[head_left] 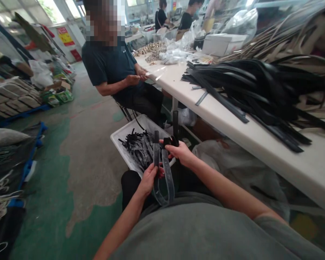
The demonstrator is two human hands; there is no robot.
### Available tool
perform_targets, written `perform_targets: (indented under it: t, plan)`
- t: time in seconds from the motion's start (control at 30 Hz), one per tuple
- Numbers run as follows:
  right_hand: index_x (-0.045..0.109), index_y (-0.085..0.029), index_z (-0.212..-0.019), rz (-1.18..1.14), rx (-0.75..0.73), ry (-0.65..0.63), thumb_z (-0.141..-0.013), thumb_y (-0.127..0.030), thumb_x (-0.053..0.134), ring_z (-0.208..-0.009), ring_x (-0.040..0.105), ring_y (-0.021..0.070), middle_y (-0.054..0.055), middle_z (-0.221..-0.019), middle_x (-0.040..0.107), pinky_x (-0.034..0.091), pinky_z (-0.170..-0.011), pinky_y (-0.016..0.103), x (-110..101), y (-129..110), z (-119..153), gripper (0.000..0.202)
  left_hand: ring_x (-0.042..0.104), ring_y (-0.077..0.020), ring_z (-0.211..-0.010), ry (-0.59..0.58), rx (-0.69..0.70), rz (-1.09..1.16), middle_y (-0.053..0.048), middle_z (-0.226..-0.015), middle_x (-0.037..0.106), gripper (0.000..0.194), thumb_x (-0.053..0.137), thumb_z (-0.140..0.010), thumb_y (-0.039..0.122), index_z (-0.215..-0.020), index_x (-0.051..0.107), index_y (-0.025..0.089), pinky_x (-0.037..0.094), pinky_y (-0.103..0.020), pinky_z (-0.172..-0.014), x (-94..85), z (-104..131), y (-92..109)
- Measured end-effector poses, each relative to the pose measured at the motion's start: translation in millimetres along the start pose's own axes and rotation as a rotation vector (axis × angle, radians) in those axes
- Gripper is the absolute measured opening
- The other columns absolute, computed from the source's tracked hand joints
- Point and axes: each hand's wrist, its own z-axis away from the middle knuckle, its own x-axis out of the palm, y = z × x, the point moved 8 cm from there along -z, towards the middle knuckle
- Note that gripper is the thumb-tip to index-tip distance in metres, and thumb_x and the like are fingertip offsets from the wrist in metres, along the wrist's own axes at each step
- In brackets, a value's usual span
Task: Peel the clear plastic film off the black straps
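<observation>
A dark strap (pixel 168 180) hangs in a loop between my two hands, above my lap. My left hand (pixel 151 177) pinches one end of it, which points upward. My right hand (pixel 180 151) is closed around the other side, together with a black piece (pixel 170 141) whose exact kind I cannot make out. Just beyond the hands is a white plastic bin (pixel 117 139), with many black straps (pixel 141 146) heaped in it.
To the right runs a long white table (pixel 206 104) bearing a pile of black strips (pixel 241 79), beige strips (pixel 281 29), a white box (pixel 223 44) and gold-coloured metal parts (pixel 148 50). A seated co-worker (pixel 108 65) is beyond the bin. Stacked bundles (pixel 13 95) lie on a pallet at left.
</observation>
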Motion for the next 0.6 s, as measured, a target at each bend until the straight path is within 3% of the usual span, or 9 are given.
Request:
perform_targets:
  t: [0.1,0.23,0.37,0.47,0.53,0.6]
  plan:
    - [0.068,-0.017,-0.088,-0.011,-0.021,0.034,-0.063,-0.040,0.079,-0.045,0.036,0.0049,-0.003,-0.065,0.060,0.045,-0.046,0.023,-2,0,-10,0.036,0.058,-0.0117,-0.065,-0.048,0.006,-0.128,-0.002,-0.077,0.067,0.043,0.065,-0.081,0.050,-0.104,0.065,0.014,0.045,-0.024,-0.066,1.7,5,-3]
    - [0.067,-0.016,-0.090,0.053,-0.071,0.002,-0.065,-0.037,0.077,-0.055,0.052,0.0095,0.002,-0.079,0.069,0.044,-0.045,0.020,4,-7,-12,0.034,0.062,-0.0151,-0.076,-0.105,0.032,-0.179,-0.005,-0.085,0.069,0.046,0.060,-0.084,0.054,-0.105,0.065,0.013,0.047,-0.027,-0.074,6.3,6,4]
    - [0.067,-0.016,-0.083,0.182,-0.104,-0.030,-0.067,-0.036,0.074,-0.047,0.049,0.0088,-0.002,-0.063,0.063,0.040,-0.041,0.020,21,-10,-2,0.027,0.062,-0.0179,-0.090,-0.081,0.208,-0.163,-0.006,-0.100,0.068,0.052,0.060,-0.082,0.057,-0.114,0.060,0.016,0.047,-0.031,-0.086,21.2,1,32]
    - [0.066,-0.017,-0.078,0.309,-0.118,-0.085,-0.069,-0.036,0.072,-0.042,0.046,0.0085,-0.004,-0.055,0.057,0.038,-0.039,0.021,32,-15,13,0.022,0.060,-0.0170,-0.084,-0.009,0.312,-0.310,-0.004,-0.092,0.067,0.041,0.057,-0.084,0.055,-0.100,0.062,0.017,0.047,-0.030,-0.083,32.7,-2,50]
    - [0.067,-0.017,-0.078,0.384,-0.155,-0.096,-0.071,-0.036,0.071,-0.045,0.049,0.0091,-0.003,-0.060,0.061,0.040,-0.041,0.022,31,-26,24,0.021,0.058,-0.0159,-0.080,-0.002,0.357,-0.464,-0.003,-0.086,0.065,0.035,0.050,-0.089,0.050,-0.091,0.061,0.017,0.045,-0.029,-0.079,42.0,-1,55]
    - [0.068,-0.016,-0.078,0.421,-0.178,-0.039,-0.071,-0.035,0.072,-0.046,0.049,0.0090,-0.002,-0.063,0.064,0.039,-0.042,0.022,19,-40,34,0.020,0.057,-0.0159,-0.079,-0.072,0.364,-0.610,-0.003,-0.084,0.063,0.032,0.045,-0.092,0.045,-0.089,0.062,0.018,0.044,-0.029,-0.078,53.6,4,50]
